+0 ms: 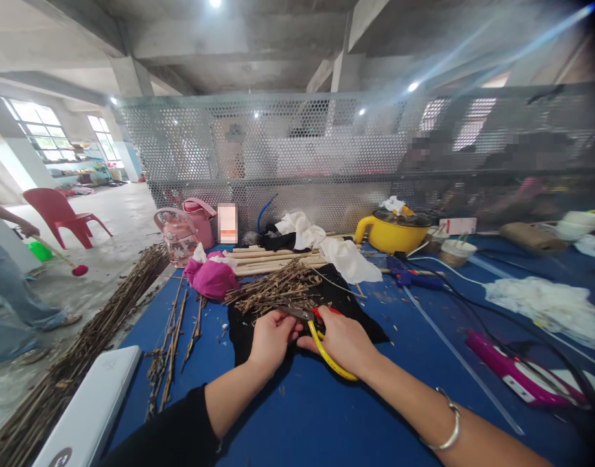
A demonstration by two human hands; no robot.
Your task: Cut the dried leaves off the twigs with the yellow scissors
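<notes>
My right hand (pixel 337 337) is wrapped round the yellow and red handles of a pair of scissors (pixel 318 347). The blades point left, toward my left hand (pixel 273 336). That hand is closed in a pinch beside the blades; what lies between its fingers is too small to make out. Both hands are over the front part of a black cloth (pixel 353 311) on the blue table. Just beyond the blades, a pile of dry brown twigs (pixel 278 285) rests on the cloth.
Around the cloth are a magenta bundle (pixel 212 275), wooden sticks (pixel 273 263), a yellow pot (pixel 397 233), a blue glue gun (pixel 414 275) and a magenta power strip (pixel 521 373). A white box (pixel 91 408) is at the left edge. A person's legs (pixel 20 292) show at far left.
</notes>
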